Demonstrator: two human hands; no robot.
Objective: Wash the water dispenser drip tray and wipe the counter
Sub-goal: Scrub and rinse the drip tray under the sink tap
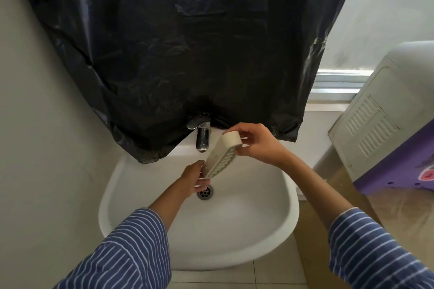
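The cream drip tray (222,156), with a slotted grille face, is held tilted over the white sink (270,230), just right of the chrome tap (202,135). My right hand (258,143) grips the tray's upper rounded end. Its lower end rests in my left hand (193,179), whose fingers curl under it above the drain (205,192). No water is seen running from the tap.
A black plastic sheet (176,49) hangs over the wall behind the sink, down to the tap. The white back of the water dispenser (375,119) stands at the right by a purple surface (404,171). A window sill (335,91) lies behind it.
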